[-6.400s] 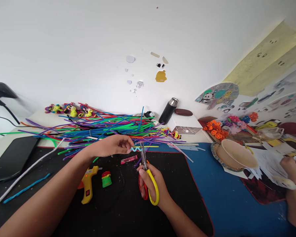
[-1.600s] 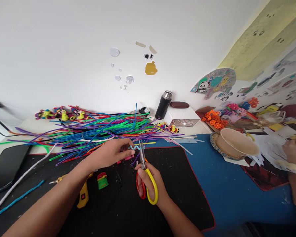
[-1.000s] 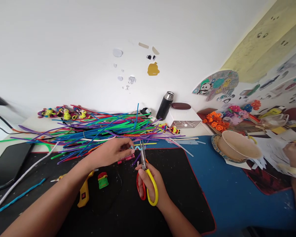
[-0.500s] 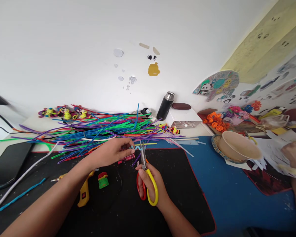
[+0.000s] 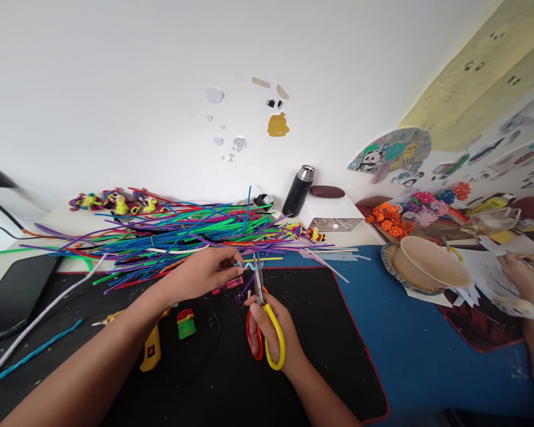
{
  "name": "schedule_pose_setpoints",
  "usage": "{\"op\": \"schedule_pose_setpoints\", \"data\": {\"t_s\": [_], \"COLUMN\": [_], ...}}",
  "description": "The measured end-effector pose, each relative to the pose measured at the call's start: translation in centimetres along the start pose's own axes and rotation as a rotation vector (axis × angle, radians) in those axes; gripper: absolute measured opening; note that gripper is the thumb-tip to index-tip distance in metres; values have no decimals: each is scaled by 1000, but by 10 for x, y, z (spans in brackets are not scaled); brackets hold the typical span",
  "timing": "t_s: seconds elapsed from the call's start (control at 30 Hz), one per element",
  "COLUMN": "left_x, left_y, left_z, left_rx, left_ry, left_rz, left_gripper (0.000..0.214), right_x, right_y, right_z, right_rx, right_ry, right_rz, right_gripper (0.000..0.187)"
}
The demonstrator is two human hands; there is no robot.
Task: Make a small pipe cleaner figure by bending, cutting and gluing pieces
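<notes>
My left hand [image 5: 209, 271] pinches a short, wavy light-blue pipe cleaner [image 5: 250, 266] between thumb and fingertips. In my right hand [image 5: 278, 332] is a pair of scissors [image 5: 275, 341] with one red and one yellow handle loop. Their blades point away from me and stand slightly apart at the free end of the wavy piece; whether they touch it I cannot tell. A small green, red and yellow pipe-cleaner piece [image 5: 186, 325] sits on the black mat below my left wrist. Partly behind my left forearm lies a yellow glue gun [image 5: 152, 350].
A heap of coloured pipe cleaners [image 5: 196, 228] spreads along the back. Behind it stand a black thermos [image 5: 298, 191] and a white box [image 5: 333, 210]. A bowl [image 5: 431, 264] is at the right, near another person's hand [image 5: 523, 276]. A white cable [image 5: 48, 314] crosses the left side.
My hands, the scissors and the wavy pipe cleaner stay almost in place. At the far right, the other person's hand has shifted over the papers and shows more clearly.
</notes>
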State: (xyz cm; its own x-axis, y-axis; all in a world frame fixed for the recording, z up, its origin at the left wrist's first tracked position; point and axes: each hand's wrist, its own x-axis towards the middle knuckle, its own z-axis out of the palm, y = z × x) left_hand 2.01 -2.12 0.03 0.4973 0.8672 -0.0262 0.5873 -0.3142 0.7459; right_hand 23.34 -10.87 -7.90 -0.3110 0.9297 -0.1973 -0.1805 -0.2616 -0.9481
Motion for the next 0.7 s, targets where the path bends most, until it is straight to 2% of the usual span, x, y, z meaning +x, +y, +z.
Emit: {"op": "schedule_pose_setpoints", "data": {"t_s": [0.27, 0.5, 0.7], "left_x": [1, 2, 4], "left_y": [1, -1, 0], "left_z": [2, 6, 10], "left_rx": [-51, -242, -306], "left_ry": [19, -5, -31], "left_rz": [-6, -42, -67], "left_gripper": [31, 38, 38], "right_x": [0, 0, 0], "right_y": [0, 0, -1], "right_z": [0, 1, 1], "right_rx": [0, 3, 2], "right_ry": [-2, 5, 8], "right_rz": [-8, -4, 0], "right_gripper": [53, 55, 55]}}
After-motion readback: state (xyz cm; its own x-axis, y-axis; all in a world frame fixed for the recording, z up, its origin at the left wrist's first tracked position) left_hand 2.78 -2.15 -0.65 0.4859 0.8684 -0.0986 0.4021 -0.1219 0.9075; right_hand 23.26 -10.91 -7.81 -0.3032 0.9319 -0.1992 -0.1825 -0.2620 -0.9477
